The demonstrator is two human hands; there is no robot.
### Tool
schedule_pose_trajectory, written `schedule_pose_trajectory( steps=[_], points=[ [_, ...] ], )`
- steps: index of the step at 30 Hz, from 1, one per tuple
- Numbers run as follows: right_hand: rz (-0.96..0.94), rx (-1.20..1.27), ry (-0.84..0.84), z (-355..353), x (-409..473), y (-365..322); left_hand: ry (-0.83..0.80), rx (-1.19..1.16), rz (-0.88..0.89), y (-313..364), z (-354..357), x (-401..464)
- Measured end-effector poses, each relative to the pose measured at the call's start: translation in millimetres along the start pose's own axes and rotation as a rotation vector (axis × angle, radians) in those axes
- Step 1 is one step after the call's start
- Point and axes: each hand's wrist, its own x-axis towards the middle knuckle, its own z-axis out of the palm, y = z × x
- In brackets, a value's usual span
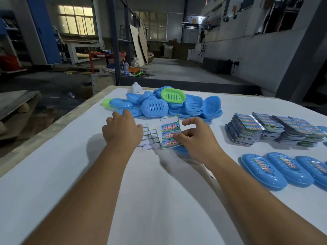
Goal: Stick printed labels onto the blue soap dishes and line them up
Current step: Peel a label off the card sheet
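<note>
Right hand [194,138] pinching a label sheet [170,132] at its right edge, thumb and fingertips curled onto the paper, index finger arched free above. Sheet tilted up, bearing three printed labels with red characters on blue and green, top strip blank white. Under the wrist, at 5 o'clock of the sheet, part of a blue soap dish [182,150], mostly hidden. Left hand [122,129] at 9 o'clock of the sheet, palm down, fingers loosely bent, resting over a scatter of used backing sheets [150,137] with empty outlined cells; gripping nothing visible. At 12 o'clock, a heap of blue soap dishes [174,107], one green dish [173,95] on top, another green dish [107,102] at the heap's left end, a white object [135,87] behind. At 3 o'clock, stacks of label sheets [276,129]. At 4 o'clock, labelled dishes [283,170] lined side by side, touching, slotted faces up. All on a white table [88,165].
</note>
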Motion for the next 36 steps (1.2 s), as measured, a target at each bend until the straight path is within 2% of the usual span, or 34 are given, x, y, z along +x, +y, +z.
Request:
schedule_pose_trajectory(
  steps=[2, 4, 6, 7, 12, 18, 23, 30, 36],
  points=[
    [0.004, 0.043, -0.003, 0.3, -0.7, -2.5, 0.036, -0.271, 0.031, 5.6, -3.1, 0.1],
    [-0.014, 0.071, -0.01, 1.2, -1.2, -3.9, -0.166, -0.694, 0.026, 15.7, -5.9, -3.1],
    [-0.038, 0.081, -0.006, 1.1, -2.0, -4.1, -0.356, -0.874, 0.021, 26.3, -8.2, -9.4],
    [-0.048, 0.081, -0.001, 0.8, -2.2, -4.1, -0.391, -0.903, 0.034, 29.1, -7.3, -10.2],
    [-0.04, 0.11, 0.034, -0.8, -0.7, -3.4, -0.423, -1.014, 0.028, 30.7, -7.3, -9.2],
    [-0.016, 0.153, 0.026, -2.6, 0.0, -4.0, -0.423, -1.036, 0.028, 30.5, -8.7, -10.7],
    [-0.133, -0.08, 0.11, -5.8, 0.4, -0.6, -0.464, -1.038, 0.172, 31.9, -8.1, -15.8],
    [-0.158, -0.02, 0.085, -6.9, -0.9, -5.4, -0.492, -1.01, 0.295, 34.2, -8.2, -19.2],
    [-0.168, -0.029, 0.086, -6.7, -2.0, -6.2, -0.503, -1.007, 0.304, 37.1, -10.2, -22.3]
  ],
)
